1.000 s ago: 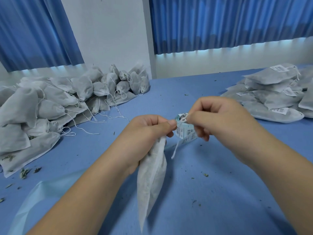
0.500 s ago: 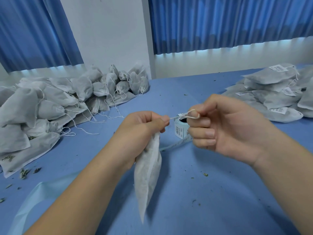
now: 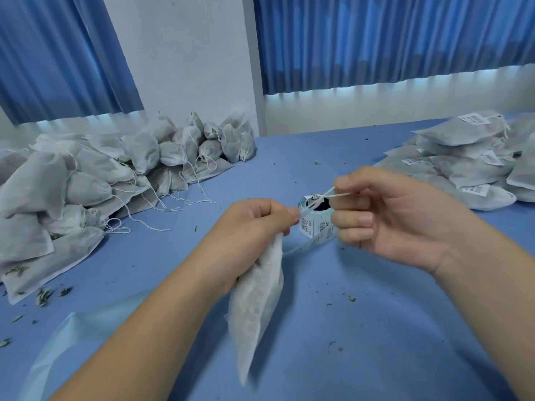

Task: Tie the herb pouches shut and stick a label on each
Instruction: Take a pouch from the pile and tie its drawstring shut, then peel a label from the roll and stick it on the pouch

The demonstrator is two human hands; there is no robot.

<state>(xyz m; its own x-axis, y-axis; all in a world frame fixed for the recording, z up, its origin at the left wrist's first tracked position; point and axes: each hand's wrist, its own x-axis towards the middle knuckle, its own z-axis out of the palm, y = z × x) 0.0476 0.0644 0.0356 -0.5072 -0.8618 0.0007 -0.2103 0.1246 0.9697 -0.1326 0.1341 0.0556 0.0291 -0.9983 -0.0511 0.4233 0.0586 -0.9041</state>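
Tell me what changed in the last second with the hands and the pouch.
The right hand drew away to the right from the left hand, pulling the drawstring out. The left hand still grips the neck of the hanging pouch. The label roll and the piled pouches stayed put.

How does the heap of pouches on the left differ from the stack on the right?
The left heap shows no labels, while pouches in the right stack carry white barcode labels. The left heap is a jumbled mound with loose strings trailing over the table. The right stack lies flatter, its pouches layered on their sides. Both are pale fabric drawstring pouches on the same blue table.
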